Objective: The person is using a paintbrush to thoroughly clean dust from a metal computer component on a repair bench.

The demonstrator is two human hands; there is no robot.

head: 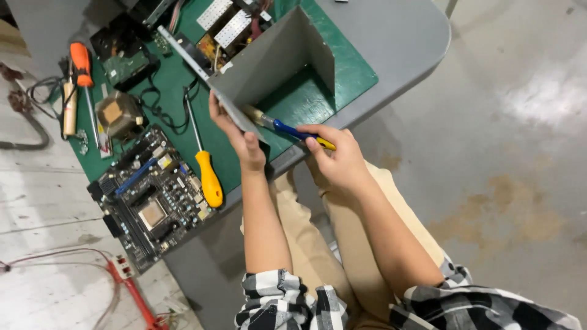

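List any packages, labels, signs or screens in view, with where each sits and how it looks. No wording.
No packages, signs or screens show.
Pale label patch: small white rectangle at the foot of the grey metal case, which the left hand steadies while the right hand brushes inside; too small to make out.
Motherboard: tiny pale marks on it, too small to tell as labels.
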